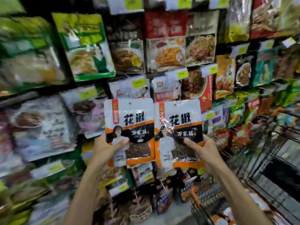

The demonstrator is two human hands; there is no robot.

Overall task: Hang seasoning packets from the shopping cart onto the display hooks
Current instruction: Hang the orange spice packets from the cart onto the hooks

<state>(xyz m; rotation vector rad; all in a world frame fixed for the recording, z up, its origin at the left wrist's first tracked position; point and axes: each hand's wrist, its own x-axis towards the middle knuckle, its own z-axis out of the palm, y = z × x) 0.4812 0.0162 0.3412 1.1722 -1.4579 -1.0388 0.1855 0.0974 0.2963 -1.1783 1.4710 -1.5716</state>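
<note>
Glossy plastic film, white above and orange and black below, makes up both seasoning packets.

Head view, centre of frame: the left packet (129,114) and the right packet (180,114) are held upright side by side, their inner edges touching or very nearly so, in front of the display wall (165,51).
- The left hand (103,150) grips the lower left part of its packet, thumb across the front and the other fingers hidden behind.
- The right hand (206,151) grips the lower right part of its packet in the same way.
- The shopping cart (276,143) stands at the lower right of the frame, apart from both packets.

Assessment of handling:
- The packets look light and flat, with loose dark contents showing through a clear window near the bottom.
- The film is creased and shiny on the right packet, so it is probably limp and somewhat slippery. A pinch between thumb and fingers should serve; a hard squeeze is not needed.
- A small mark at the top centre of each packet is likely the hanging hole. A grip nearer the top edge would probably steady that hole better than the present low hold.

Upper and middle frame: rows of other packets hang under yellow-green price tags (138,82). Blur hides the hooks themselves, and I cannot tell which one is free.
</note>
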